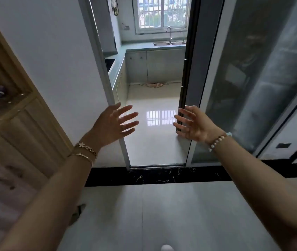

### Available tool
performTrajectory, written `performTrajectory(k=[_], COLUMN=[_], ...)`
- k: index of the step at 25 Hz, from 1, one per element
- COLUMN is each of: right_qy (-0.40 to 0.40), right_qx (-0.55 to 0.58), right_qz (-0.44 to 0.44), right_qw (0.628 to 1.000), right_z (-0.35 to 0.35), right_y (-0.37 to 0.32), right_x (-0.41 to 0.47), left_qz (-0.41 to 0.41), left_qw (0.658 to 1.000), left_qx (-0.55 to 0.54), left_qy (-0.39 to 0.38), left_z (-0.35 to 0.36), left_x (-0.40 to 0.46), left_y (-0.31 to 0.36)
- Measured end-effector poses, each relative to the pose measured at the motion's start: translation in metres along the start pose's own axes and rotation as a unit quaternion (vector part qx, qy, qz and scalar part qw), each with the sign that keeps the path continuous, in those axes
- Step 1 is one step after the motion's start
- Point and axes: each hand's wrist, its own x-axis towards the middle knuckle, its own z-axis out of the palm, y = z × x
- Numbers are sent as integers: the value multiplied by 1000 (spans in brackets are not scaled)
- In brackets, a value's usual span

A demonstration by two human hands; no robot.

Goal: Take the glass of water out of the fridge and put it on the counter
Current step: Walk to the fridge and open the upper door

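With my left hand [110, 124] and right hand [193, 124] spread wide and empty at the kitchen doorway, I see no glass or fridge yet; I'd expect it slippery, fragile, gripped mid-wall.

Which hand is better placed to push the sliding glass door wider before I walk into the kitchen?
Probably the right hand: its fingers already overlap the edge of the sliding door. The left hand, open too, hangs by the opposite door frame.
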Motion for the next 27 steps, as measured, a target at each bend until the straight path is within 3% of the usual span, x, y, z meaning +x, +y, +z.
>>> performTrajectory(k=[7,15,27], right_qy=[6,10,4], right_qx=[-1,11,27], right_qz=[39,23,46], right_qw=[999,1000,999], right_z=[-5,-4,25], right_y=[-52,-133,-248], right_x=[133,321,590], left_qz=[-28,-21,-34], left_qw=[999,1000,997], left_qx=[1,1,-27], left_qy=[15,9,-64], left_z=[-18,-57,-106], left_x=[144,354,641], left_y=[24,84,176])
